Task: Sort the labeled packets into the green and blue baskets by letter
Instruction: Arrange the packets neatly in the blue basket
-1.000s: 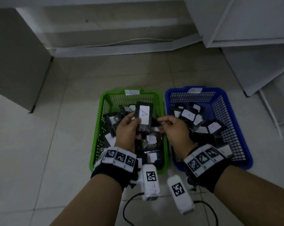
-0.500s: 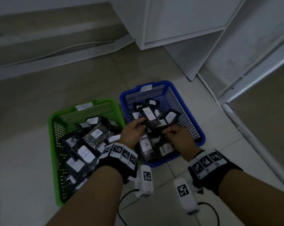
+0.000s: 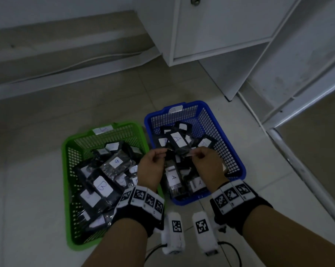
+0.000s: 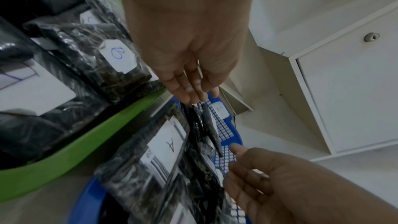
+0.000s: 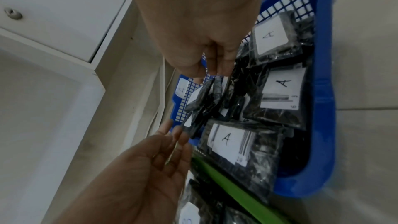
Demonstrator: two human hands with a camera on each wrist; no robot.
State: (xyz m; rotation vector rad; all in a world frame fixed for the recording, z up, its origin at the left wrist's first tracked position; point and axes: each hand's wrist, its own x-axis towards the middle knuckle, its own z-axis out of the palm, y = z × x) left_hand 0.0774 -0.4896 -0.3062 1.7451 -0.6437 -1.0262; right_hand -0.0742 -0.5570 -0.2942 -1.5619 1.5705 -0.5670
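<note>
A black packet with a white "A" label (image 3: 177,142) is above the pile in the blue basket (image 3: 212,128). My left hand (image 3: 161,151) pinches its near left edge. My right hand (image 3: 194,154) pinches its near right edge. The wrist views show the packet (image 4: 210,125) (image 5: 204,98) edge-on between both hands. Several other "A" packets (image 3: 173,178) lie under it. The green basket (image 3: 65,189) beside it on the left holds "B" packets (image 3: 102,186).
Both baskets sit side by side on a tiled floor. A white cabinet (image 3: 210,35) stands behind the blue basket, and a metal rail (image 3: 297,164) runs along the floor on the right. A cable (image 3: 85,62) follows the back wall.
The "A" packet went from over the green basket to over the blue one. Both hands moved with it, and the right hand now holds it too. The view swung right.
</note>
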